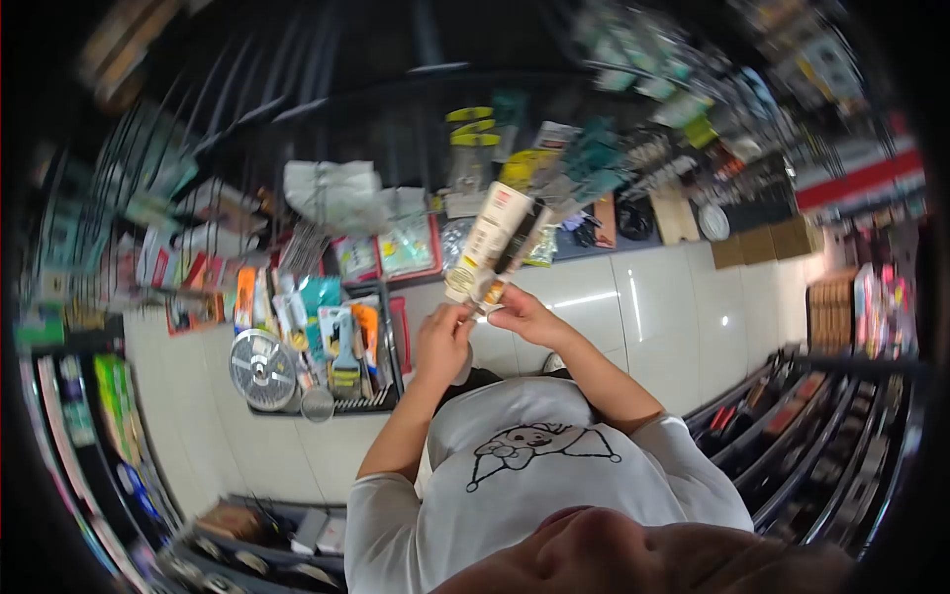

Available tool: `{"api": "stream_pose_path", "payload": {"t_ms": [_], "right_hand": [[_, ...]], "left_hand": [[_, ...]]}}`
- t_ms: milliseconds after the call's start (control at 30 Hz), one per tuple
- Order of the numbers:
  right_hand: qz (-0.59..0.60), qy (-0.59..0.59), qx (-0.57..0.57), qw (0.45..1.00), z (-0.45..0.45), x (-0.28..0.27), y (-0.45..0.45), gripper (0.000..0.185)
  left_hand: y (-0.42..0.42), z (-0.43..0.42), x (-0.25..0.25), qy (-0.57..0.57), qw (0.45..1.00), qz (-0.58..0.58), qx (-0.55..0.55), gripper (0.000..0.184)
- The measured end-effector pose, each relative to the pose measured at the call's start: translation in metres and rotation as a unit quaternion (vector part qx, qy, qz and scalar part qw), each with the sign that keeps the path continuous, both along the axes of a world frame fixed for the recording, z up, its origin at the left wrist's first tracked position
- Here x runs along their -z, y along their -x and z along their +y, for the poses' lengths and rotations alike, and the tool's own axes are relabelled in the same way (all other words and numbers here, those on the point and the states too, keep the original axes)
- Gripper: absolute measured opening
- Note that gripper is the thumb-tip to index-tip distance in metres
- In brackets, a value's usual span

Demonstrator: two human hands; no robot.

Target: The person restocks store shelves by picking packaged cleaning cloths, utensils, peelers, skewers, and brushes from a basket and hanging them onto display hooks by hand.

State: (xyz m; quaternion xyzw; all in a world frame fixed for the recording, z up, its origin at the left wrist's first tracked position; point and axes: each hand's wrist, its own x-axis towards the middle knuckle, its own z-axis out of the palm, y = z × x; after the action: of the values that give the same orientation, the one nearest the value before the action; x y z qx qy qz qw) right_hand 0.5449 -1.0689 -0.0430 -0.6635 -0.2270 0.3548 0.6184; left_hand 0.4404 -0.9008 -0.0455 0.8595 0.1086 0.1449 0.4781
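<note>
A long cream-and-black printed package (488, 243) stands tilted in front of my body, its top leaning to the right. My left hand (442, 345) has its fingers closed at the package's lower end. Close beside it, my right hand (526, 315) pinches the same lower end near a small orange patch. The fingertips overlap the package's bottom edge, so part of the hold is hidden. What is inside the package cannot be made out.
On the floor to the left is a dark crate (384, 396) of packaged goods, with a round metal strainer-like item (263, 369) on it. Hanging goods (473, 148) line the rack ahead. Cardboard boxes (764, 246) stand at right; shelves (792, 436) flank me.
</note>
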Motion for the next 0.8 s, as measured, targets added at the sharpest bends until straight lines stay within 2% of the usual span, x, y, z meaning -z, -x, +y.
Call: {"api": "stream_pose_path", "payload": {"t_ms": [67, 100, 167, 267, 400, 567, 733, 800], "right_hand": [[0.114, -0.113, 0.050, 0.986, -0.024, -0.009, 0.001, 0.031], [0.103, -0.125, 0.069, 0.984, -0.038, -0.007, 0.001, 0.031], [0.145, -0.193, 0.179, 0.954, -0.067, 0.000, -0.004, 0.033], [0.138, -0.259, 0.234, 0.927, -0.117, -0.026, -0.010, 0.035], [0.111, -0.243, 0.286, 0.920, -0.215, -0.044, -0.016, 0.036], [0.074, -0.249, 0.396, 0.881, -0.349, -0.049, -0.008, 0.038], [0.059, -0.256, 0.476, 0.839, -0.468, -0.048, 0.001, 0.038], [0.087, -0.291, 0.500, 0.811, -0.502, -0.041, 0.002, 0.041]], "left_hand": [[-0.014, -0.039, -0.007, -0.047, 0.997, -0.036, 0.046, 0.016], [-0.021, -0.057, -0.013, -0.055, 0.995, -0.045, 0.068, 0.016], [-0.032, -0.094, -0.027, -0.003, 0.996, -0.035, 0.079, 0.017], [-0.046, -0.152, -0.044, -0.028, 0.993, -0.055, 0.096, 0.018], [-0.058, -0.251, -0.048, -0.013, 0.988, -0.080, 0.130, 0.019], [-0.069, -0.380, -0.050, 0.017, 0.971, -0.074, 0.226, 0.022], [-0.085, -0.487, -0.044, 0.028, 0.945, -0.026, 0.325, 0.018], [-0.090, -0.514, -0.045, 0.024, 0.933, 0.016, 0.359, 0.015]]}}
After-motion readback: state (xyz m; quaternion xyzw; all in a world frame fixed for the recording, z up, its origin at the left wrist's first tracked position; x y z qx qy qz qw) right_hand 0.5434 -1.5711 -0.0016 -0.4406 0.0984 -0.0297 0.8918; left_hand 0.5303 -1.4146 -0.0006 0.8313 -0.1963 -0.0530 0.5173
